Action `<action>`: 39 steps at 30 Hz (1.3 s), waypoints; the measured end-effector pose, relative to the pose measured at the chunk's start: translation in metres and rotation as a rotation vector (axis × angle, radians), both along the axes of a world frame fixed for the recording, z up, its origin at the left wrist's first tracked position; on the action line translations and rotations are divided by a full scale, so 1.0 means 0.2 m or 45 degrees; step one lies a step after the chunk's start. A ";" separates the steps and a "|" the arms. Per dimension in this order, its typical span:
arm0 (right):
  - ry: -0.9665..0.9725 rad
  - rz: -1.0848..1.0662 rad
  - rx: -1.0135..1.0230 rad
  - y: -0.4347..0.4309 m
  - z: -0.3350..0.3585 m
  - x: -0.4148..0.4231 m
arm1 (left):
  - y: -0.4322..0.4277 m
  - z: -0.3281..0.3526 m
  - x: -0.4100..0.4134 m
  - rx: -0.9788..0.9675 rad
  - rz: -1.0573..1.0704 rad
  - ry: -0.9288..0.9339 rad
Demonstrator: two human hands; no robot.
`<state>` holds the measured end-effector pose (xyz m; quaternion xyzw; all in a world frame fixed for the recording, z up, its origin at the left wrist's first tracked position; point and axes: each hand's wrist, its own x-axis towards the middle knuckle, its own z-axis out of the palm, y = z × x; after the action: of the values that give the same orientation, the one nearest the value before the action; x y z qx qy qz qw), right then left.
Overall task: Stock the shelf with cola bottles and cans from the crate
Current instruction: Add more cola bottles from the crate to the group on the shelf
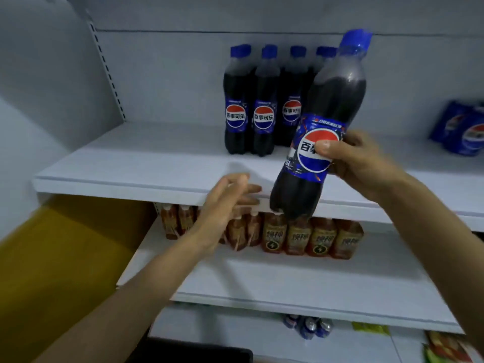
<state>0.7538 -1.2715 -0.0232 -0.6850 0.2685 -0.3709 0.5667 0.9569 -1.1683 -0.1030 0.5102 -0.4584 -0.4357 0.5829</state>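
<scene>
The right grip [361, 163] is clamped around the label band of a cola bottle [337, 95], with the thumb lying across the round logo and the other fingers wrapped behind. The bottle is in the air and tilted, its blue cap leaning up and to the right. Its dark base hangs just in front of the front edge of the upper shelf [131, 184], so it rests on nothing.

The left grip [225, 205] holds nothing. Its fingers are apart and loosely extended at that same front edge, just left of the bottle's base. Whether they touch the edge cannot be told.

On the upper shelf, a cluster of matching cola bottles [259, 113] stands upright in two rows, from mid-depth back towards the wall and just left of the held bottle. Near the shelf's right end lies a blue pack of cola cans [463, 129], well apart from the bottles.

On the shelf below, a row of amber drink bottles [309, 237] stands at the back, partly hidden by the left forearm. Lower still, a few small blue cans [309, 327] and some coloured snack packets [445, 347] sit on the bottom shelf. A blurred yellow panel [52, 258] fills the left side.
</scene>
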 end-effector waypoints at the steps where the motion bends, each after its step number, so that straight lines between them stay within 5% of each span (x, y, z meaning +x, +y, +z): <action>1: 0.053 -0.053 -0.042 -0.07 0.01 -0.03 | -0.06 0.02 0.00 -0.042 0.090 -0.139; 7: 0.243 -0.119 -0.140 -0.38 -0.01 -0.04 | -0.39 0.04 0.02 -0.119 0.402 -0.639; 13: 0.152 -0.138 -0.095 -0.62 -0.06 0.04 | -0.68 -0.03 -0.03 0.008 0.618 -0.941; 20: 0.129 -0.050 -0.115 -0.84 -0.10 0.12 | -0.90 -0.02 -0.01 0.067 0.902 -0.860; 30: 0.198 -0.153 -0.175 -0.85 -0.19 0.15 | -0.94 -0.09 0.06 -0.085 0.960 -0.786; 34: 0.499 -0.211 -0.360 -0.80 -0.35 0.12 | -0.94 -0.10 0.06 -0.101 0.964 -0.792; 39: 0.572 -0.250 -0.398 -0.84 -0.35 0.16 | -0.93 -0.10 0.06 -0.119 0.933 -0.761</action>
<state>0.7857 -1.4393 -0.0941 -0.7997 0.3919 -0.2998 0.3421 0.9688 -1.3548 -0.1235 0.7146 -0.4151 -0.0145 0.5629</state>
